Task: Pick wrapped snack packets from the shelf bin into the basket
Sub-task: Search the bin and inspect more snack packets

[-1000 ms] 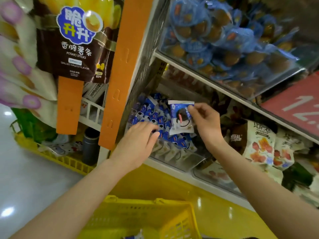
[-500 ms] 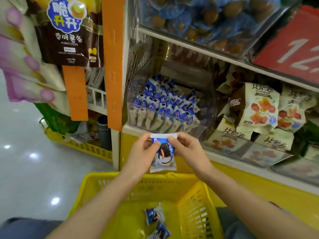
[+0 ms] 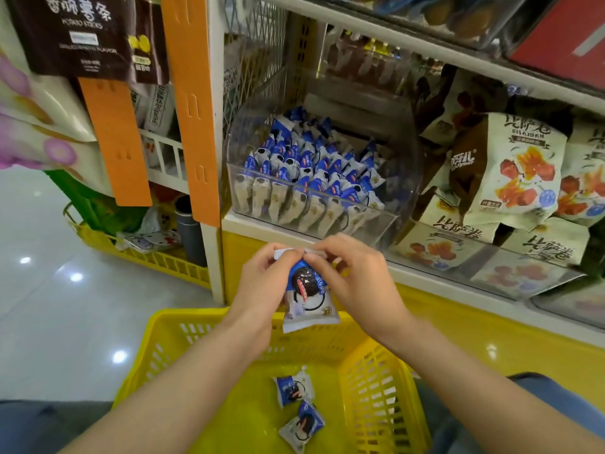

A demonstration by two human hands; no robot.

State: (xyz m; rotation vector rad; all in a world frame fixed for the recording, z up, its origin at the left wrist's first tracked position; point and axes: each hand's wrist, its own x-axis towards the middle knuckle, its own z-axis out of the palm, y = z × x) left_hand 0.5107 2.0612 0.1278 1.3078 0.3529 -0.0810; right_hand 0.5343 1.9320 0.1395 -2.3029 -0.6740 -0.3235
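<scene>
A blue-and-white wrapped snack packet [image 3: 307,299] hangs above the yellow basket [image 3: 376,385], pinched at its top edge by both hands. My left hand [image 3: 262,283] grips the top left corner and my right hand [image 3: 357,276] grips the top right. Two more packets [image 3: 294,389] [image 3: 302,427] lie on the basket floor below. The clear shelf bin [image 3: 235,188] behind my hands holds several of the same packets [image 3: 311,168], standing in rows.
To the right of the bin are clear trays with larger cream snack bags [image 3: 520,168]. An orange upright strip [image 3: 193,106] and hanging bags [image 3: 75,34] are at the left. A second yellow basket [image 3: 144,253] sits on the shiny floor at the left.
My right hand lifted one packet out of the bin and brought it down over the basket. My left hand left the bin and joined it on the packet's top edge.
</scene>
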